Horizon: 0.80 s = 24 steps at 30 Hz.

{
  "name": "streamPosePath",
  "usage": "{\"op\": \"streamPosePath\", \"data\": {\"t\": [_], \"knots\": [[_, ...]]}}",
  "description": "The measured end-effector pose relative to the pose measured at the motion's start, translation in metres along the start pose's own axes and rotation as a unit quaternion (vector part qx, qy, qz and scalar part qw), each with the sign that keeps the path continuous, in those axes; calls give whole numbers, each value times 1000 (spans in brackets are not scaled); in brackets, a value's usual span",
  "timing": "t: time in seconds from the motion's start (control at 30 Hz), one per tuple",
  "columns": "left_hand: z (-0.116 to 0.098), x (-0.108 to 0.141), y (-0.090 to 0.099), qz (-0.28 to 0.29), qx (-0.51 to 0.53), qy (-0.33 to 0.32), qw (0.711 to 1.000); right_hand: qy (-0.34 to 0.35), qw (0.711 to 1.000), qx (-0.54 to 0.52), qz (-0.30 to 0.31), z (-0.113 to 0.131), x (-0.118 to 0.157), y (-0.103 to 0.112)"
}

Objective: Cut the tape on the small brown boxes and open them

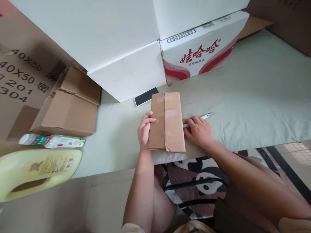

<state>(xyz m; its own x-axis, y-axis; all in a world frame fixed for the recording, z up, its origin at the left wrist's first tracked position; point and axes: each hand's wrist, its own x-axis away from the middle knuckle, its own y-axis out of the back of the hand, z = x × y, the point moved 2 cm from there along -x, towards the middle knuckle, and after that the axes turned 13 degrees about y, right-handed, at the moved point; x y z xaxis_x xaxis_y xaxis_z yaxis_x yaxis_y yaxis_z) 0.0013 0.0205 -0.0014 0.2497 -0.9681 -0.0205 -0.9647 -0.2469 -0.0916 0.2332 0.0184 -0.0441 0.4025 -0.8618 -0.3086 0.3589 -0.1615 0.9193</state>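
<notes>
A small brown cardboard box [173, 126] stands before me, with a seam down its top face and bits of clear tape across it. My left hand [144, 127] grips its left side, two fingertips resting on the top face and the thumb hidden. Just right of the box, my right hand [199, 131] is closed over a white utility knife [206, 116]. The knife's metal tip points right, away from the box, and its other end shows beside the box's edge. Behind the box lies a dark-screened phone [146, 96], partly covered by it.
White cartons [131, 71] and a red-and-white water carton [196, 55] line the back of the green cloth-covered table [262, 97]. To the left are brown boxes [70, 113], a small plastic bottle [53, 141] and a yellow jug [55, 165]. The table's front edge runs close to my forearms.
</notes>
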Motion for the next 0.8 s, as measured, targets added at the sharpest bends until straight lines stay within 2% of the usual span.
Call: {"op": "streamPosePath", "data": {"t": [0.8], "knots": [[-1, 0, 0, -3, 25, 8, 1000, -5, 1000, 2, 14, 0, -1, 0]]}}
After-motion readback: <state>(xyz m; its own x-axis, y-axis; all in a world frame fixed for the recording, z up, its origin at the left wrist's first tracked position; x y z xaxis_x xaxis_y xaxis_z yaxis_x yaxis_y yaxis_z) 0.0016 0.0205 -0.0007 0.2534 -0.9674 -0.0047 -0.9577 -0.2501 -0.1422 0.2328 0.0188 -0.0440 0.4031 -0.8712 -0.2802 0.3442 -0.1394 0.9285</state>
